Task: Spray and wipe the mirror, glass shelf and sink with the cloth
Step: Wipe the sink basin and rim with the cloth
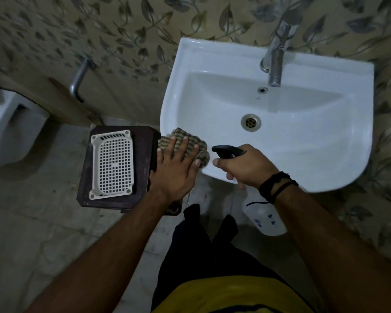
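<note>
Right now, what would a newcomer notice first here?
The white sink fills the upper right. At its near left rim, the left hand presses a checked cloth flat, while the right hand grips a black-nozzled spray bottle. A white basket sits left.

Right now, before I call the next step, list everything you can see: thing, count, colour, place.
sink: one, white, against the leaf-patterned wall
tap: one, metal, at the sink's back rim
drain: one, metal, in the basin
cloth: one, checked brown, on the sink's front-left rim
spray bottle: one, black head, over the front rim
stool: one, dark, left of the sink
basket: one, white, on the stool
left hand: presses flat on the cloth
right hand: grips the spray bottle
</note>
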